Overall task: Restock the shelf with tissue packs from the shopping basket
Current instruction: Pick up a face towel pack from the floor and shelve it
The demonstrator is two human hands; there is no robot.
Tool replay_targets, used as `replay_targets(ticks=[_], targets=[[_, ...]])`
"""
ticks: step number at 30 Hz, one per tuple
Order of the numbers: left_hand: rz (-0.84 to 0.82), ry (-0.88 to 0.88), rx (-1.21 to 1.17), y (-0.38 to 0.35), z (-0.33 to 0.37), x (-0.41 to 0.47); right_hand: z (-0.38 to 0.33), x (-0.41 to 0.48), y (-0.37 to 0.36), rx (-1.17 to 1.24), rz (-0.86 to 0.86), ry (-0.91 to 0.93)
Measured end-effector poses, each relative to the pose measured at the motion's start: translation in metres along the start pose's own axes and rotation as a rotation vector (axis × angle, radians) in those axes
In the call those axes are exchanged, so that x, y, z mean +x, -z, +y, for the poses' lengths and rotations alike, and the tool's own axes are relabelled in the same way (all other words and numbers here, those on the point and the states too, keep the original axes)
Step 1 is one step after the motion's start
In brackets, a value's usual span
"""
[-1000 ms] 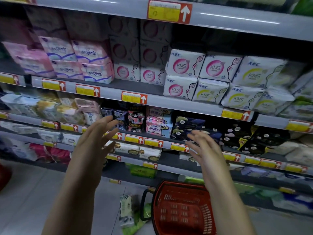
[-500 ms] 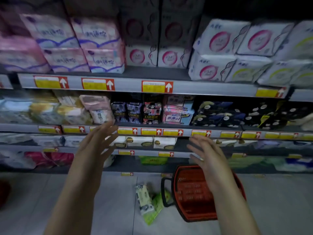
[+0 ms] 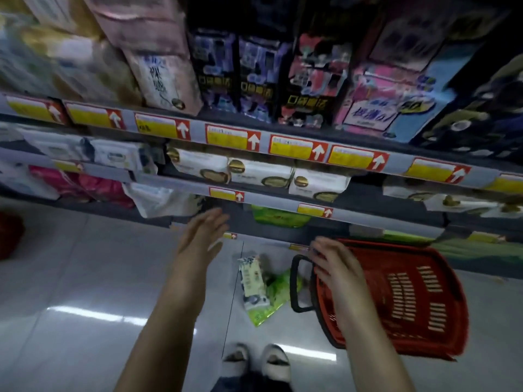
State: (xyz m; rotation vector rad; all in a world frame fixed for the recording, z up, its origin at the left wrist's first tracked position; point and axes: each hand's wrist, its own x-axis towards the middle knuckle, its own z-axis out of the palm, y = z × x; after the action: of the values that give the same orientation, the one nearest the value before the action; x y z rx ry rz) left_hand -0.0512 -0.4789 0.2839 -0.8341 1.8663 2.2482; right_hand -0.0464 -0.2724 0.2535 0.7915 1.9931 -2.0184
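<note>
Both arms reach forward and down toward the foot of the shelf (image 3: pixel 268 200). The left hand (image 3: pixel 201 240) is in the air with its fingers straight and close together; its grip is open and it holds nothing. The right hand (image 3: pixel 332 267) hangs over the near rim of the red basket (image 3: pixel 418 295), just beside the black handle (image 3: pixel 294 281). Its fingers are spread and loosely bent, so this grip is open too and holds nothing. Whether the fingertips touch the rim cannot be told because of blur.

The basket sits on the grey tiled floor (image 3: pixel 85 278) close to the lowest shelf, with its slotted wall turned toward the camera. What lies inside it cannot be made out.

2 packs lie on the floor between the hands, just left of the basket handle: a white tissue pack (image 3: pixel 251 280) with blue print, lying partly on top of a green tissue pack (image 3: pixel 273 299).

On the shelf above, a row of 3 white packs (image 3: pixel 260 174) with round gold marks stands side by side. A green package (image 3: pixel 278 217) lies 1 level lower. Yellow and red price labels (image 3: pixel 232 137) with white arrows run along the shelf edges. At the bottom of the view are 2 light shoes (image 3: pixel 276 360), near the packs on the floor.
</note>
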Motion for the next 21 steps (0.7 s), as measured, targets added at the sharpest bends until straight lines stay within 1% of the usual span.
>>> replay_targets(ticks=[2, 5, 12, 14, 17, 21], targets=[[0.036, 0.030, 0.032, 0.008, -0.041, 0.015, 0.047, 0.019, -0.006, -0.042, 0.025, 0.003], [0.069, 0.090, 0.069, 0.012, -0.096, 0.041, 0.110, 0.046, -0.016, -0.095, 0.014, 0.006], [0.139, 0.215, 0.010, 0.022, -0.219, 0.098, 0.233, 0.104, -0.047, -0.028, -0.027, -0.054], [0.143, 0.254, 0.002, 0.025, -0.254, 0.115, 0.269, 0.118, -0.054, -0.106, -0.084, -0.027], [0.114, 0.313, 0.014, 0.032, -0.314, 0.141, 0.331, 0.146, -0.059, -0.181, -0.080, -0.033], [0.128, 0.417, 0.022, 0.041, -0.405, 0.166, 0.402, 0.176, -0.063, -0.432, -0.147, -0.020]])
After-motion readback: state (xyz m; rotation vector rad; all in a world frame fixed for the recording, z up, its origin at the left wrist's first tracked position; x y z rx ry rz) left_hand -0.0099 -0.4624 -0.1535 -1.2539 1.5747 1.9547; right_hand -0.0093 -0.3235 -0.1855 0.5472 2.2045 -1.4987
